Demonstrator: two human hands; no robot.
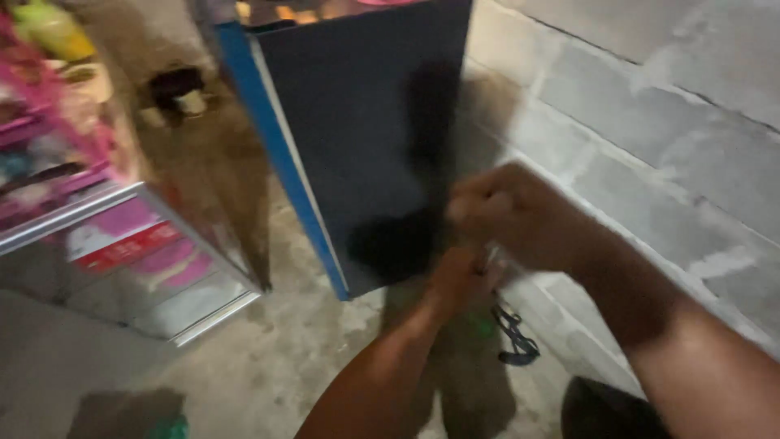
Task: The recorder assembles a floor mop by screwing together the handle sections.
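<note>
Two hands, left hand (pixel 459 280), right hand (pixel 508 213), meeting (blurred) beside flat dark panel (pixel 357 138)

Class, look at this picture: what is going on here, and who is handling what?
A person's two hands meet low beside a dark panel with a blue edge, close to a grey block wall. The left hand and right hand pinch something small between them; blur hides what it is. A dark cord dangles below. A glass display case stands to the left.
</note>
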